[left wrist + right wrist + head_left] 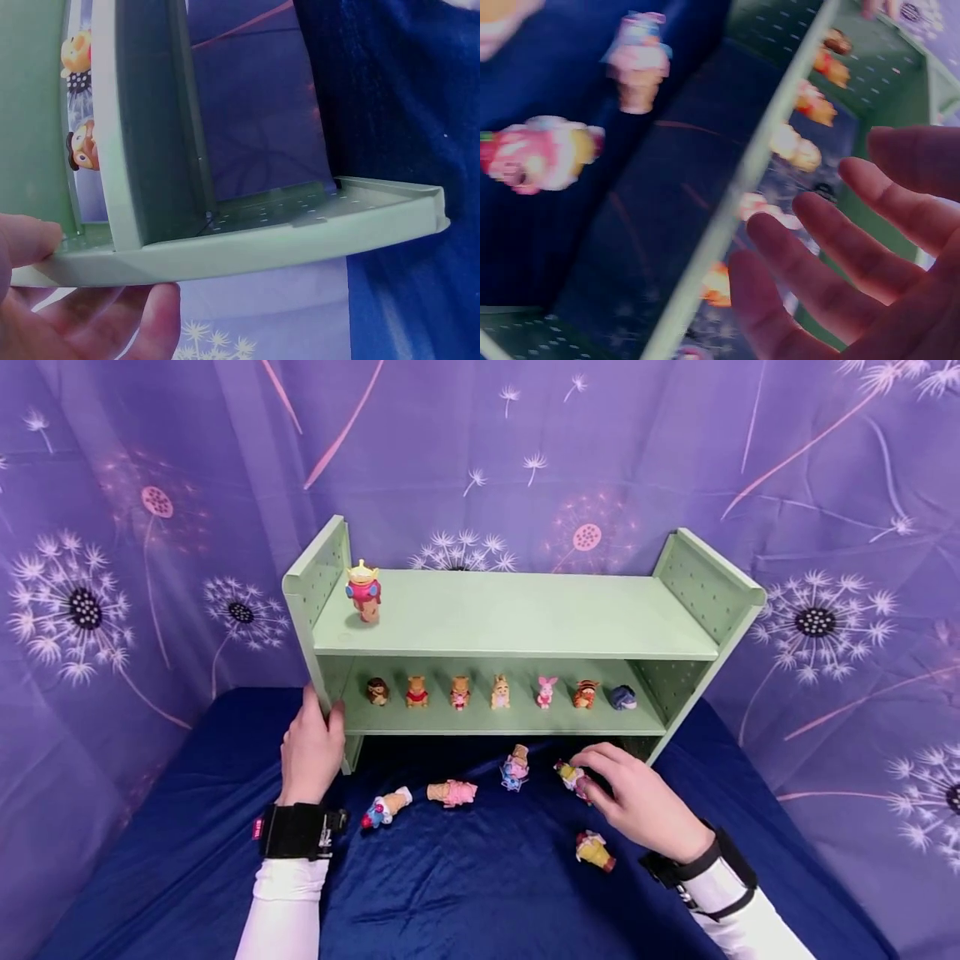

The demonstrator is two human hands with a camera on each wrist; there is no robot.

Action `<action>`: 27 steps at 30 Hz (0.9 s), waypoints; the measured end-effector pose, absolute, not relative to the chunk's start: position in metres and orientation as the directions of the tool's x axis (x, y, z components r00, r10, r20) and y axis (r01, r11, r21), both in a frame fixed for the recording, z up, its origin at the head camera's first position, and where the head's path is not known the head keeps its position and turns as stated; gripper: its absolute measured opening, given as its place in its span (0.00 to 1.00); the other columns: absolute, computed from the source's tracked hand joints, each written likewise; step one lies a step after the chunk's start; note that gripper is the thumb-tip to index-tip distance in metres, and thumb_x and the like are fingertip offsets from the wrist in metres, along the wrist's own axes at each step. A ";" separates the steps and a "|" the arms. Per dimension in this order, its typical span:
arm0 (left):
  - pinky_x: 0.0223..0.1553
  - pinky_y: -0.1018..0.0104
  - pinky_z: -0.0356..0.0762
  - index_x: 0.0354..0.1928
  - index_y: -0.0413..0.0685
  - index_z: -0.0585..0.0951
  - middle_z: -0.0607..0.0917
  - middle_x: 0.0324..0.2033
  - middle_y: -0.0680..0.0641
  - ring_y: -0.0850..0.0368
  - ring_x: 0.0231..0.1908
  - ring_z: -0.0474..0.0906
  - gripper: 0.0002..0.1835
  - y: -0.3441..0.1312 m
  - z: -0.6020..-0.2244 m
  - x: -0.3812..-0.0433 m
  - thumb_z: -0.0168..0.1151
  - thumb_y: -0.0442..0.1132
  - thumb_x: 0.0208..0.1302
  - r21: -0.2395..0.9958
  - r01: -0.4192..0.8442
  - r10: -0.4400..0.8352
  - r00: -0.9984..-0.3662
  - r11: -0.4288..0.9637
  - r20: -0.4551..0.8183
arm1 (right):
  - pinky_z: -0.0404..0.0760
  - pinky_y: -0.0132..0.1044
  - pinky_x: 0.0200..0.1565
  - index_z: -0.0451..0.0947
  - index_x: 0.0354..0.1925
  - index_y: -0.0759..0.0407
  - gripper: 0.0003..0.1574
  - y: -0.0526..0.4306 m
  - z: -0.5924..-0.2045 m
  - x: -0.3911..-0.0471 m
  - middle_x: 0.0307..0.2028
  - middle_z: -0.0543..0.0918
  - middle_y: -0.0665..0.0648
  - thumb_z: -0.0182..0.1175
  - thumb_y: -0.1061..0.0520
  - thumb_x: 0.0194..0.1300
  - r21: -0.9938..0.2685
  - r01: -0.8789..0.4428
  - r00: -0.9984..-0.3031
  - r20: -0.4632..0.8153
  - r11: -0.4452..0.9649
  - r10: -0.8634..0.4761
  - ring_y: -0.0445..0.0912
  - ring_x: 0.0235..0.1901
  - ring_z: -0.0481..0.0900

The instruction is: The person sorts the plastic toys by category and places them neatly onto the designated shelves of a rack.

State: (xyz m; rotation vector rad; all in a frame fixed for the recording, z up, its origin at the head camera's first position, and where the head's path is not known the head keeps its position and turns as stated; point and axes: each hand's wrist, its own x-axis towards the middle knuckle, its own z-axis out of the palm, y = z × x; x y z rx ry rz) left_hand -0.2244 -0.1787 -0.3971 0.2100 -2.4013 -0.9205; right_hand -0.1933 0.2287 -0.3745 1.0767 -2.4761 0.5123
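My left hand (pixel 311 752) grips the left side panel of a pale green two-tier shelf (pixel 510 614), thumb on the inner face and fingers on the outer. On the right, my right hand (pixel 641 793) hovers with spread, slightly bent fingers beside a yellow-and-pink cone figurine (pixel 572 779), which lies on the blue cloth; in the right wrist view nothing is between the fingers (pixel 780 307). A yellow cone figurine (pixel 595 852) lies nearer to me. An ice-cream figurine with a three-eyed alien-like top (pixel 365 591) stands at the upper tier's left end.
Several small character figurines, including an orange striped tiger (pixel 585 694) and a pink piglet (pixel 546 691), line the lower tier. More cone figurines lie in front: a blue-and-red one (pixel 386 807), a pink one (pixel 452 792) and a pink-and-blue one (pixel 515 767). A purple dandelion curtain (pixel 450 460) hangs behind.
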 end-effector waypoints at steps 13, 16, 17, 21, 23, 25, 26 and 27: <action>0.27 0.40 0.61 0.55 0.47 0.62 0.75 0.43 0.35 0.31 0.36 0.72 0.23 -0.179 -0.399 -0.226 0.41 0.53 0.64 0.652 0.059 -0.329 -0.827 0.756 0.456 | 0.72 0.35 0.32 0.76 0.36 0.53 0.12 0.257 -0.425 -0.219 0.31 0.75 0.46 0.61 0.62 0.49 -0.151 -0.690 -0.698 0.395 0.708 -0.597 0.37 0.28 0.73; 0.27 0.41 0.61 0.56 0.47 0.62 0.75 0.43 0.35 0.31 0.36 0.72 0.23 -0.179 -0.400 -0.227 0.42 0.53 0.64 0.650 0.063 -0.324 -0.827 0.757 0.458 | 0.72 0.36 0.30 0.77 0.36 0.57 0.11 0.259 -0.437 -0.225 0.29 0.76 0.49 0.62 0.62 0.49 -0.184 -0.647 -0.738 0.398 0.740 -0.545 0.38 0.27 0.73; 0.26 0.41 0.61 0.56 0.47 0.62 0.76 0.43 0.35 0.31 0.36 0.72 0.23 -0.179 -0.400 -0.228 0.41 0.53 0.64 0.649 0.064 -0.323 -0.828 0.758 0.458 | 0.72 0.37 0.30 0.77 0.36 0.58 0.11 0.260 -0.440 -0.228 0.29 0.77 0.49 0.62 0.62 0.49 -0.198 -0.627 -0.755 0.394 0.753 -0.525 0.38 0.26 0.73; 0.27 0.41 0.61 0.56 0.48 0.62 0.76 0.43 0.36 0.31 0.36 0.72 0.23 -0.179 -0.401 -0.229 0.42 0.53 0.64 0.650 0.063 -0.327 -0.824 0.758 0.462 | 0.71 0.37 0.28 0.77 0.34 0.57 0.08 0.259 -0.448 -0.235 0.23 0.75 0.46 0.61 0.56 0.54 -0.245 -0.540 -0.825 0.342 0.805 -0.450 0.38 0.23 0.72; 0.27 0.41 0.61 0.56 0.48 0.62 0.76 0.43 0.36 0.31 0.36 0.72 0.23 -0.179 -0.401 -0.229 0.42 0.53 0.64 0.650 0.062 -0.329 -0.823 0.758 0.463 | 0.69 0.37 0.25 0.77 0.30 0.53 0.06 0.258 -0.450 -0.238 0.19 0.73 0.43 0.59 0.52 0.56 -0.265 -0.492 -0.862 0.281 0.829 -0.422 0.38 0.19 0.70; 0.27 0.41 0.61 0.56 0.48 0.62 0.76 0.43 0.36 0.32 0.36 0.72 0.23 -0.179 -0.401 -0.229 0.41 0.53 0.64 0.649 0.059 -0.332 -0.822 0.758 0.462 | 0.67 0.37 0.22 0.75 0.27 0.49 0.08 0.257 -0.452 -0.239 0.15 0.70 0.41 0.58 0.48 0.57 -0.264 -0.453 -0.888 0.222 0.852 -0.403 0.38 0.17 0.68; 0.27 0.41 0.61 0.56 0.48 0.62 0.76 0.43 0.36 0.32 0.35 0.72 0.24 -0.179 -0.401 -0.229 0.41 0.53 0.64 0.650 0.058 -0.332 -0.823 0.758 0.461 | 0.66 0.38 0.21 0.74 0.27 0.48 0.09 0.256 -0.453 -0.240 0.14 0.69 0.41 0.58 0.46 0.56 -0.261 -0.434 -0.898 0.198 0.863 -0.392 0.38 0.16 0.67; 0.27 0.41 0.61 0.56 0.48 0.62 0.76 0.43 0.36 0.32 0.35 0.72 0.23 -0.179 -0.402 -0.229 0.41 0.53 0.64 0.651 0.060 -0.330 -0.825 0.757 0.460 | 0.65 0.38 0.19 0.74 0.26 0.48 0.10 0.256 -0.454 -0.240 0.13 0.68 0.41 0.58 0.45 0.56 -0.253 -0.420 -0.906 0.180 0.872 -0.384 0.39 0.15 0.67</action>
